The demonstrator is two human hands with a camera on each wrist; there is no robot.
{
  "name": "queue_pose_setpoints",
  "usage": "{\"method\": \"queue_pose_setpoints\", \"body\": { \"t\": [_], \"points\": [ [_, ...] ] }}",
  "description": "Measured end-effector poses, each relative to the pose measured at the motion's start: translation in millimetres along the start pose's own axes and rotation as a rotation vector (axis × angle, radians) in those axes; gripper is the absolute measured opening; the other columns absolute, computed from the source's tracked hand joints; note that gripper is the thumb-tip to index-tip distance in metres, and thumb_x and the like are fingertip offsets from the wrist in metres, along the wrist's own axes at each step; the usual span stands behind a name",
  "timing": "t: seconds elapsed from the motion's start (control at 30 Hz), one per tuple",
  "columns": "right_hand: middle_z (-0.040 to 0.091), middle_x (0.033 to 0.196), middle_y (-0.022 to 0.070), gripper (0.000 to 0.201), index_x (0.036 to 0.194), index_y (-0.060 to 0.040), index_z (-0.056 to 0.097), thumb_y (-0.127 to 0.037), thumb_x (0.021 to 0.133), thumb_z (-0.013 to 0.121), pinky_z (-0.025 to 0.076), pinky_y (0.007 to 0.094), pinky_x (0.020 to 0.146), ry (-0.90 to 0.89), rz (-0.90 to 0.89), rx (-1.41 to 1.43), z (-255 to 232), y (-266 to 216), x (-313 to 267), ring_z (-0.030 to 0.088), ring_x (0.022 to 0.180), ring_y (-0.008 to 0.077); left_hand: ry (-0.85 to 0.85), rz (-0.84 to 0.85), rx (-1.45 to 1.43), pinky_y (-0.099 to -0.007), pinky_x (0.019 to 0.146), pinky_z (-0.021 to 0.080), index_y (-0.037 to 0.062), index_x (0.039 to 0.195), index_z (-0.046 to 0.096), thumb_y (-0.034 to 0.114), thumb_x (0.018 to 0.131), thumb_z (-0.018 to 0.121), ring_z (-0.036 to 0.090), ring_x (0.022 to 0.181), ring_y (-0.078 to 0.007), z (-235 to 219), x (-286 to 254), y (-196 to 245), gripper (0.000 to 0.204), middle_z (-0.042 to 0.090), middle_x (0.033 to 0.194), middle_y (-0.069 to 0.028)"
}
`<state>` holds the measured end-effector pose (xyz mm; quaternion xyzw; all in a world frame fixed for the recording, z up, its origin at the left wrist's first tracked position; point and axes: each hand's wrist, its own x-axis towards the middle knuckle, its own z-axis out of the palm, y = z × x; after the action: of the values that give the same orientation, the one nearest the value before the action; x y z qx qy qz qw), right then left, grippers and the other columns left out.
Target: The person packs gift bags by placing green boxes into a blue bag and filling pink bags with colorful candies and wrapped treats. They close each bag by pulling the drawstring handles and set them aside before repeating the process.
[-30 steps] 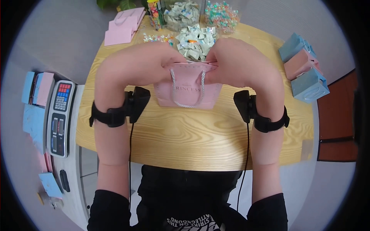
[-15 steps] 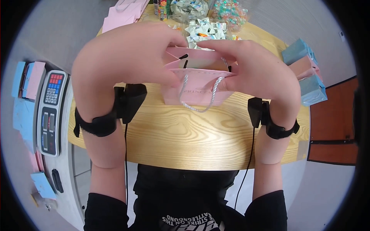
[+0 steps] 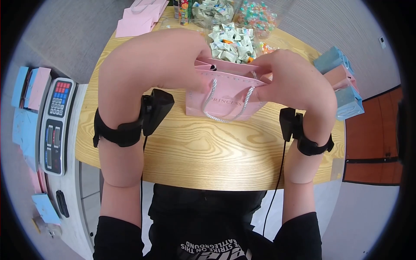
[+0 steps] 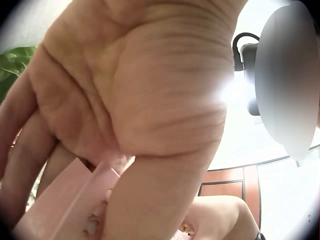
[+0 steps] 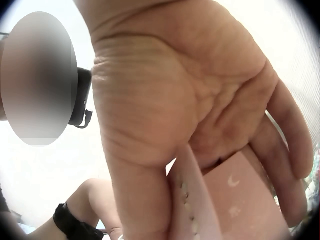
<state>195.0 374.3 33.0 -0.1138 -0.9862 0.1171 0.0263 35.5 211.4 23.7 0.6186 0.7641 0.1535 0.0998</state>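
Observation:
A pink paper bag (image 3: 225,99) with white rope handles and lettering stands upright on the wooden table, its mouth partly spread. At its left edge the left hand (image 3: 173,60) grips the side, thumb on the front and fingers behind. Opposite, the right hand (image 3: 294,80) pinches the right edge in the same way. In the left wrist view the bag's pink side (image 4: 65,205) lies between the left hand's (image 4: 135,85) thumb and fingers. The right wrist view has the bag's side (image 5: 240,195) between thumb and fingers of the right hand (image 5: 175,90).
Behind the bag are wrapped sweets (image 3: 232,43), a tub of colourful sweets (image 3: 256,18) and flat pink bags (image 3: 138,21). Three small bags, including a blue one (image 3: 349,103), stand at right. A scale (image 3: 56,125) lies on the left side surface.
The bag's mouth opened wide half a second ago and is narrower now. Both hands stay on its edges; compared with one second ago, they and the bag sit slightly further right.

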Motion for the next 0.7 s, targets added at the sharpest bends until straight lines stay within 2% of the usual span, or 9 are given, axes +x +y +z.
{"method": "queue_pose_setpoints", "body": {
  "t": [0.03,0.13,0.27,0.33,0.43,0.53,0.57,0.63,0.7],
  "points": [
    [0.064,0.073,0.0155,0.030,0.086,-0.0015,0.069,-0.021,0.063,0.070,0.049,0.0358,0.065,0.000,0.001,-0.001,-2.0,0.4,0.1,0.063,0.070,0.0300,0.070,0.093,-0.035,-0.0306,0.048,0.038,-0.0037,0.077,0.059,0.020,0.069,0.065,0.046,0.048,-0.0167,0.3,-0.9,-0.9,0.026,0.050,0.054,-0.0098],
    [0.063,0.071,0.0160,0.028,0.086,-0.0016,0.069,-0.019,0.064,0.068,0.049,0.0358,0.063,-0.098,0.108,-0.017,-6.6,0.1,2.7,0.062,0.068,0.0308,0.020,0.016,-0.046,-0.0298,0.049,0.038,-0.0029,0.079,0.060,0.019,0.069,0.065,0.046,0.049,-0.0157,-4.4,-2.6,4.7,0.025,0.049,0.055,-0.0092],
    [0.062,0.070,0.0167,0.023,0.085,-0.0025,0.068,-0.017,0.067,0.065,0.048,0.0353,0.061,-0.066,-0.091,-0.002,-1.5,-3.5,6.4,0.060,0.066,0.0309,0.011,-0.021,0.011,-0.0291,0.050,0.039,-0.0030,0.081,0.060,0.018,0.069,0.065,0.048,0.051,-0.0157,-3.6,1.9,8.0,0.025,0.050,0.055,-0.0097],
    [0.062,0.071,0.0170,0.022,0.085,-0.0027,0.068,-0.016,0.068,0.064,0.048,0.0352,0.060,-0.066,-0.144,0.062,2.0,-5.0,7.9,0.060,0.065,0.0310,-0.145,-0.091,-0.012,-0.0292,0.050,0.039,-0.0038,0.082,0.059,0.017,0.069,0.064,0.047,0.052,-0.0165,-7.1,4.1,14.2,0.025,0.051,0.058,-0.0103],
    [0.062,0.071,0.0161,0.021,0.085,-0.0034,0.067,-0.016,0.068,0.066,0.048,0.0347,0.060,-0.018,-0.245,0.138,5.8,-4.9,10.9,0.059,0.063,0.0280,-0.148,0.008,-0.057,-0.0297,0.050,0.039,-0.0038,0.084,0.059,0.018,0.070,0.064,0.047,0.052,-0.0164,2.9,9.0,6.5,0.026,0.053,0.061,-0.0114],
    [0.062,0.070,0.0121,0.022,0.086,-0.0040,0.065,-0.019,0.070,0.069,0.048,0.0336,0.060,0.035,-0.278,0.337,4.9,-2.7,13.7,0.060,0.063,0.0236,-0.153,0.034,-0.002,-0.0287,0.052,0.040,-0.0034,0.086,0.060,0.020,0.071,0.067,0.049,0.055,-0.0147,-2.7,11.6,11.7,0.029,0.055,0.065,-0.0120],
    [0.062,0.067,0.0099,0.024,0.088,-0.0043,0.065,-0.021,0.071,0.070,0.048,0.0332,0.061,0.036,-0.214,0.470,2.7,-1.7,13.8,0.060,0.064,0.0221,-0.153,0.034,-0.002,-0.0287,0.052,0.040,-0.0034,0.086,0.060,0.020,0.071,0.067,0.049,0.055,-0.0147,-5.5,12.0,12.8,0.029,0.055,0.065,-0.0120],
    [0.061,0.065,0.0077,0.026,0.090,-0.0046,0.065,-0.022,0.071,0.071,0.048,0.0328,0.061,0.037,-0.148,0.603,-4.3,-3.2,12.5,0.060,0.064,0.0206,-0.116,0.174,-0.009,-0.0259,0.056,0.043,-0.0030,0.089,0.060,0.019,0.071,0.070,0.052,0.061,-0.0113,-9.7,13.1,13.5,0.030,0.057,0.067,-0.0092],
    [0.061,0.072,0.0018,0.012,0.083,-0.0010,0.058,-0.009,0.081,0.067,0.046,0.0213,0.058,-0.017,-0.086,0.814,-15.3,-7.5,8.8,0.060,0.068,0.0081,-0.080,0.178,-0.089,-0.0243,0.060,0.045,-0.0028,0.090,0.060,0.016,0.071,0.071,0.052,0.063,-0.0101,-8.2,13.8,12.2,0.029,0.058,0.069,-0.0069]
  ]
}}
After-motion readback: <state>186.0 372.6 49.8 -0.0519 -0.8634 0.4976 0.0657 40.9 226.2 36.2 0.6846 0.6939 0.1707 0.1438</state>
